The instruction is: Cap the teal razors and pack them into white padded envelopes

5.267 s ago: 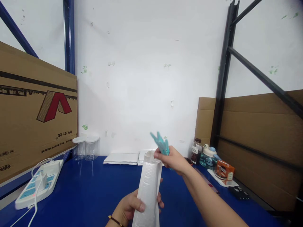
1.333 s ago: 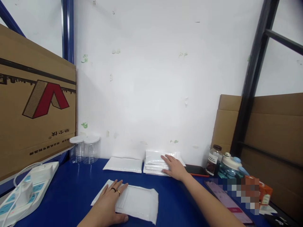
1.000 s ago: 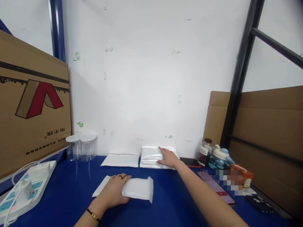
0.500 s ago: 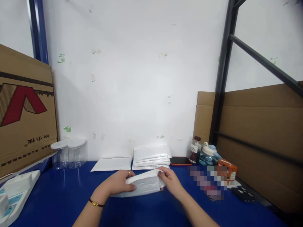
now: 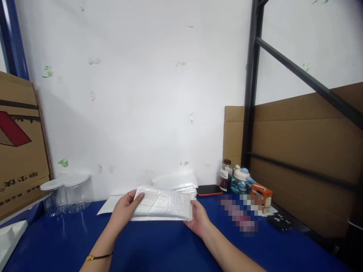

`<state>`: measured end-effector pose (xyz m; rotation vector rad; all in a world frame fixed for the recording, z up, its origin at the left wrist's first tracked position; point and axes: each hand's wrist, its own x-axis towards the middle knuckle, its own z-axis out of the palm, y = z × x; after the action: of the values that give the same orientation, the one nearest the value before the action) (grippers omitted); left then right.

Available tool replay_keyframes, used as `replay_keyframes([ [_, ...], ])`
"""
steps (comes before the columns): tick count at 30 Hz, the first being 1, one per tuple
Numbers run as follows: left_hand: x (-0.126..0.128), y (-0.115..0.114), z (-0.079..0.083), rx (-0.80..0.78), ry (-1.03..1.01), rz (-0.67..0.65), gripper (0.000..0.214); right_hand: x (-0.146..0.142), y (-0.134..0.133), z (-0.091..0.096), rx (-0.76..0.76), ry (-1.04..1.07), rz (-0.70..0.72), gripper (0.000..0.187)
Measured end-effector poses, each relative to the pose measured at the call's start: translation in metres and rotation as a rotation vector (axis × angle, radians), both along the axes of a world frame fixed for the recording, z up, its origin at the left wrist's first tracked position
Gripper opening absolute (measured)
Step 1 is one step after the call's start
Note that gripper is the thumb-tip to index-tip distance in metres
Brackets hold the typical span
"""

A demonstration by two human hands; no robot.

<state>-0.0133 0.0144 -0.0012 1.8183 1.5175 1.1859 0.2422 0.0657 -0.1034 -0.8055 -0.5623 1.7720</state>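
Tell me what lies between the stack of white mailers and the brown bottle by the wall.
A phone with an orange edge lies flat on the blue table between them, seen in the head view.

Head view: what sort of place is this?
Probably a warehouse packing bench: left hand and right hand hold a padded mailer, a mailer stack lies behind, and cardboard lines the metal rack.

The padded plastic envelope (image 5: 163,204) is white with a faint bubble pattern, and the stack of plastic envelopes (image 5: 177,182) behind it is the same white. My table (image 5: 159,249) is deep blue. The flat phone (image 5: 209,190) is black-faced with an orange-red edge. The big cardboard box (image 5: 17,158) is brown with a red-and-striped logo. My thin wrist bracelet (image 5: 98,257) is gold.
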Motion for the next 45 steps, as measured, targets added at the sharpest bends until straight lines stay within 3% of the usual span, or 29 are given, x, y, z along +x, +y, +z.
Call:
replay_keyframes([
  [4,0.046,-0.004,0.055,0.253,0.376,0.146,0.045,0.001,-0.004,0.007,-0.037,0.134,0.035,0.044],
  [8,0.092,-0.011,0.095,0.319,0.639,0.188,0.043,0.002,-0.004,0.007,-0.086,0.170,-0.013,0.044],
  [13,0.118,-0.014,0.116,0.348,0.771,0.234,0.043,0.004,-0.001,0.008,-0.188,0.148,-0.130,0.033],
  [18,0.109,-0.016,0.124,0.319,0.729,0.340,0.042,0.004,-0.004,0.012,-0.117,-0.047,-0.225,0.021],
  [21,0.097,-0.017,0.122,0.280,0.635,0.348,0.042,0.005,-0.003,0.013,-0.057,-0.147,-0.243,0.026],
  [24,0.084,-0.015,0.111,0.230,0.556,0.352,0.045,0.011,0.003,0.011,0.028,-0.256,-0.279,0.032],
  [30,0.043,-0.001,0.062,0.140,0.501,0.469,0.046,0.032,0.023,-0.003,0.216,-0.901,-0.476,0.036],
  [35,-0.015,0.005,0.031,-0.008,0.471,0.517,0.050,0.052,0.028,-0.005,0.340,-1.189,-0.522,0.037],
  [41,-0.085,-0.006,0.014,-0.114,0.488,0.605,0.045,0.067,0.029,-0.006,0.394,-1.459,-0.507,0.038],
  [43,-0.093,-0.014,0.015,-0.103,0.467,0.617,0.041,0.065,0.027,-0.007,0.400,-1.512,-0.475,0.037],
  [45,-0.087,-0.022,0.021,0.011,0.433,0.641,0.039,0.057,0.024,-0.007,0.418,-1.550,-0.437,0.035],
])
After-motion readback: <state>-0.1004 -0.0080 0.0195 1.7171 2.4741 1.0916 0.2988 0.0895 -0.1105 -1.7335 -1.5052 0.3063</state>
